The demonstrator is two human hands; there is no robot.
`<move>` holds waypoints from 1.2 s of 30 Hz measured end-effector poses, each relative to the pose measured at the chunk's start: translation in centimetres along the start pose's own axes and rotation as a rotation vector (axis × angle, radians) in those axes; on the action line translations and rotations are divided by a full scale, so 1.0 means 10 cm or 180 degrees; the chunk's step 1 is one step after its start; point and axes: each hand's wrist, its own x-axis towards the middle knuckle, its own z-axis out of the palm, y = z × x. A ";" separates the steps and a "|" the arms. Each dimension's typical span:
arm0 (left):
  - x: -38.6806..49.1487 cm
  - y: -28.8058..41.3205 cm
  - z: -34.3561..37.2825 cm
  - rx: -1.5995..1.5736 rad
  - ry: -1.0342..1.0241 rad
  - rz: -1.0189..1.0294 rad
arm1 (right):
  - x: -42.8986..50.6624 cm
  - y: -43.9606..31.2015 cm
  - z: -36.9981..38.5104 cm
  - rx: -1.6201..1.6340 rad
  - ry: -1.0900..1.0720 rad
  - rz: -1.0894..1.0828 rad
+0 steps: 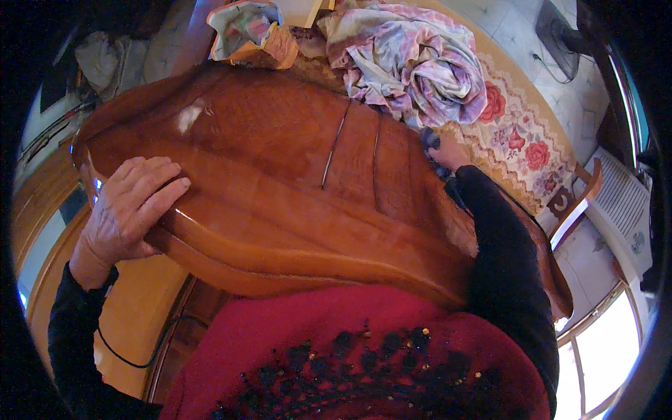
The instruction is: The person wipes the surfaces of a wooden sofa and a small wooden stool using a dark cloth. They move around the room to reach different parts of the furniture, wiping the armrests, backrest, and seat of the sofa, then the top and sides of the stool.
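Note:
A curved, polished reddish-brown wooden top (273,157) stretches across in front of me. My left hand (134,205) rests on its near left edge, fingers spread over the surface and holding nothing. On the right side my right hand (450,154) grips a dark blue cloth (431,140) against the wood, and part of that cloth is hidden under my wrist and sleeve. Two thin dark lines run along the middle of the top; whether they are seams or slim rods I cannot tell.
Beyond the top, a crumpled pink-and-white plaid fabric (415,68) lies on a rose-patterned cover (517,139). An open orange-and-white bag (252,37) stands at the far left. At right is a white slatted appliance (622,197). A black cable (131,363) loops below my left arm.

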 end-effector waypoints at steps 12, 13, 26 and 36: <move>0.01 0.01 0.03 0.0105 -0.0013 -0.0014 | -0.60 -2.24 -0.39 0.1621 0.0155 -0.2966; 0.00 0.01 0.03 0.0087 0.0059 0.0010 | -0.60 -2.04 -0.40 0.1382 -0.0146 -0.2646; -0.03 0.01 0.09 0.0044 0.0333 0.0059 | -1.69 0.52 -0.89 0.0618 -0.1851 -0.0152; -0.17 -0.02 0.25 0.0160 0.0765 -0.0013 | -2.48 -0.82 -2.02 0.0826 -0.1671 -0.1018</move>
